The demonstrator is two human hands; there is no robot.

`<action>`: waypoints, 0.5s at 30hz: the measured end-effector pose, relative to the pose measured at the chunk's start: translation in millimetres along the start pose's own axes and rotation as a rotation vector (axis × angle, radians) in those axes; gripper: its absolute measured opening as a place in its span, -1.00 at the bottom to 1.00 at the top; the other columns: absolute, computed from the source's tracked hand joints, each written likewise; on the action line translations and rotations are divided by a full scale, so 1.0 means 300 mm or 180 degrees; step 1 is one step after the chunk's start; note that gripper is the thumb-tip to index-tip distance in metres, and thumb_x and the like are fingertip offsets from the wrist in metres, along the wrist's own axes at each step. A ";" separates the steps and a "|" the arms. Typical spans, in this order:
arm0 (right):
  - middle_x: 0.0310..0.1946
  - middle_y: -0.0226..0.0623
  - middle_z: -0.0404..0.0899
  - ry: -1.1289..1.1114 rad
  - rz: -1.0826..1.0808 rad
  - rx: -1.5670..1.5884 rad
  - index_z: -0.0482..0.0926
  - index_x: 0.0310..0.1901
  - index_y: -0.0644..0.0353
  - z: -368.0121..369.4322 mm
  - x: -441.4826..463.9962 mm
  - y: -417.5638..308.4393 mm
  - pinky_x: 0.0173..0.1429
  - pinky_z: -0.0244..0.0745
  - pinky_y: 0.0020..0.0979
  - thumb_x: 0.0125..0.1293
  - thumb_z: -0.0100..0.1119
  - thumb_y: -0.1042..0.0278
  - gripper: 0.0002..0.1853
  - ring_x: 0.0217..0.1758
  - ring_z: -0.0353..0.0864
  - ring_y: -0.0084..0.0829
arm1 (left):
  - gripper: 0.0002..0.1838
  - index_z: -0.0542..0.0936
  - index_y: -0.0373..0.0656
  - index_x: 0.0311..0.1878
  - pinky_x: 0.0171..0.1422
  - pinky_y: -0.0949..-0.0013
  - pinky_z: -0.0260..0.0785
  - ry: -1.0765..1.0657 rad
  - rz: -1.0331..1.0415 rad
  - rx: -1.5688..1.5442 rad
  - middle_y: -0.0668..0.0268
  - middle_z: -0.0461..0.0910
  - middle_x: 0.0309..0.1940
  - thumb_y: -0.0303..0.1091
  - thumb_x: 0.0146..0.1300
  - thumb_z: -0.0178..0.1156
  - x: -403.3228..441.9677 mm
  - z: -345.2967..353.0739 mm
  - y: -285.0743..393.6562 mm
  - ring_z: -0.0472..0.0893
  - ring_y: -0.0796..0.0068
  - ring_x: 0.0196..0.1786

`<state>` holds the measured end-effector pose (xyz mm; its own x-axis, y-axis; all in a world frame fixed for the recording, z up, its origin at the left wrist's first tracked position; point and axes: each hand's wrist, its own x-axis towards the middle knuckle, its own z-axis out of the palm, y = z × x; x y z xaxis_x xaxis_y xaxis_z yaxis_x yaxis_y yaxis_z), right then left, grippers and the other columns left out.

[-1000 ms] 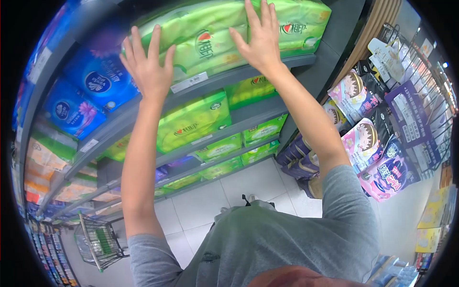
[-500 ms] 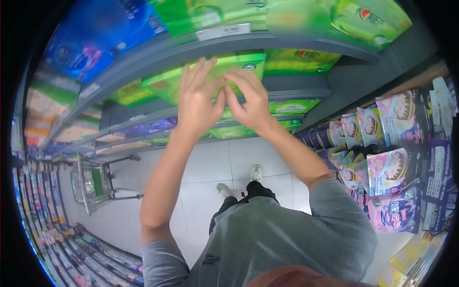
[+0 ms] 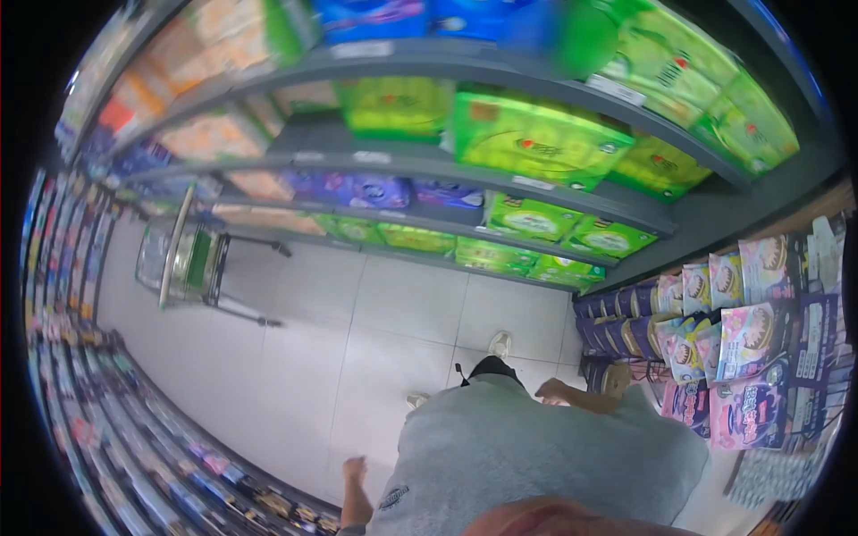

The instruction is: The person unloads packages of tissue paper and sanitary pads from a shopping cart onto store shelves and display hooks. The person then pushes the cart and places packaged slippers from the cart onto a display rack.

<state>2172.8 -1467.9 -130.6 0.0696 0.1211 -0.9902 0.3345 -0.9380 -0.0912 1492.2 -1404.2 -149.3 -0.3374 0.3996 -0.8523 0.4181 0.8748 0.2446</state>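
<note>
Head view showed the right hand (image 3: 552,390) nearer the racked pink packets (image 3: 749,413), which stood off to its right, the left hand (image 3: 355,468) well apart, fingers curled in, the right's hold impossible to tell.

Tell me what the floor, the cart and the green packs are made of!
Floor: probably ceramic tile, faintly glossy, with straight joints.
Cart: likely metal, from its thin bars; blur hides the finish.
Green packs: perhaps plastic film, from the slight sheen.

Wide head-worn view, forward and downward over the floor (image 3: 407,299)
</note>
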 end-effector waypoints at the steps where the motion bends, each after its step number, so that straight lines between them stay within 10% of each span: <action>1: -0.18 -0.10 0.68 0.0052 0.0006 -0.0246 0.69 -0.17 0.11 0.040 -0.001 -0.035 -0.11 0.59 -0.21 0.23 0.13 0.05 -0.67 -0.23 0.70 -0.23 | -0.77 0.56 -0.18 -0.39 -0.67 0.37 0.29 0.0343 -0.0532 -0.0680 0.24 0.52 -0.63 -0.21 0.24 0.21 -0.096 -0.099 -0.124 0.45 0.44 -0.68; 7: -0.16 -0.05 0.66 0.0390 -0.0144 -0.2251 0.69 -0.19 0.15 0.299 0.125 -0.401 -0.09 0.57 -0.20 0.29 0.05 0.07 -0.65 -0.19 0.70 -0.19 | -0.75 0.53 -0.17 -0.15 -0.31 0.15 0.44 0.1199 0.1490 0.2092 0.16 0.60 -0.35 -0.25 0.17 0.20 -0.162 -0.349 -0.852 0.53 0.20 -0.41; 8: -0.18 -0.05 0.66 0.0712 -0.1269 -0.3643 0.70 -0.21 0.16 0.329 0.178 -0.564 -0.06 0.55 -0.15 0.26 0.03 0.05 -0.63 -0.16 0.67 -0.13 | -0.72 0.53 -0.15 -0.09 -0.21 0.11 0.48 0.1317 0.1795 0.2777 0.15 0.62 -0.28 -0.27 0.15 0.21 -0.157 -0.354 -0.936 0.55 0.15 -0.34; 9: -0.20 -0.06 0.67 0.1019 -0.2478 -0.4924 0.70 -0.23 0.16 0.360 0.232 -0.726 -0.02 0.52 -0.09 0.24 0.02 0.03 -0.61 -0.13 0.65 -0.07 | -0.74 0.57 -0.14 -0.10 -0.06 0.05 0.47 0.0678 0.0562 0.2742 0.12 0.64 -0.26 -0.28 0.17 0.16 -0.035 -0.349 -0.885 0.59 0.05 -0.26; 12: -0.57 -0.18 0.63 0.1659 -0.3330 -0.1907 0.63 -0.56 0.15 0.583 0.096 -1.217 -0.35 0.47 -0.16 0.16 0.09 0.12 -0.69 -0.48 0.62 -0.24 | -0.75 0.64 -0.13 -0.15 -0.08 0.09 0.47 0.0918 0.0539 0.0136 0.11 0.67 -0.26 -0.25 0.14 0.19 0.196 -0.371 -0.730 0.63 0.12 -0.19; 13: -0.37 0.01 0.65 0.1354 -0.3258 -0.1687 0.68 -0.36 0.22 0.663 0.036 -1.378 -0.12 0.51 -0.14 0.13 0.14 0.15 -0.71 -0.25 0.65 -0.03 | -0.71 0.65 -0.17 -0.13 -0.15 0.17 0.47 0.0941 0.0558 -0.0541 0.12 0.68 -0.32 -0.22 0.15 0.19 0.192 -0.405 -0.604 0.64 0.22 -0.26; 14: -0.61 -0.31 0.58 0.1168 -0.3923 -0.1310 0.65 -0.42 0.25 0.741 -0.017 -1.491 -0.37 0.46 -0.41 0.19 0.17 0.28 -0.79 -0.49 0.59 -0.51 | -0.67 0.67 -0.21 -0.10 -0.22 0.24 0.47 0.0975 0.0587 -0.1190 0.13 0.68 -0.37 -0.20 0.16 0.19 0.137 -0.453 -0.426 0.65 0.32 -0.34; 15: -0.56 -0.31 0.60 0.0981 -0.3925 -0.1201 0.65 -0.34 0.28 0.827 -0.101 -1.599 -0.35 0.47 -0.42 0.22 0.17 0.29 -0.79 -0.47 0.60 -0.52 | -0.64 0.68 -0.28 -0.14 -0.28 0.31 0.43 0.1131 0.0951 -0.1457 0.18 0.65 -0.48 -0.19 0.12 0.21 0.191 -0.475 -0.350 0.61 0.43 -0.40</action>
<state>1777.2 -1102.1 -83.1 -0.2739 0.9382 -0.2116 0.5675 -0.0200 -0.8231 1308.7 -1434.0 -158.0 -0.5535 0.6412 -0.5315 0.1619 0.7089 0.6865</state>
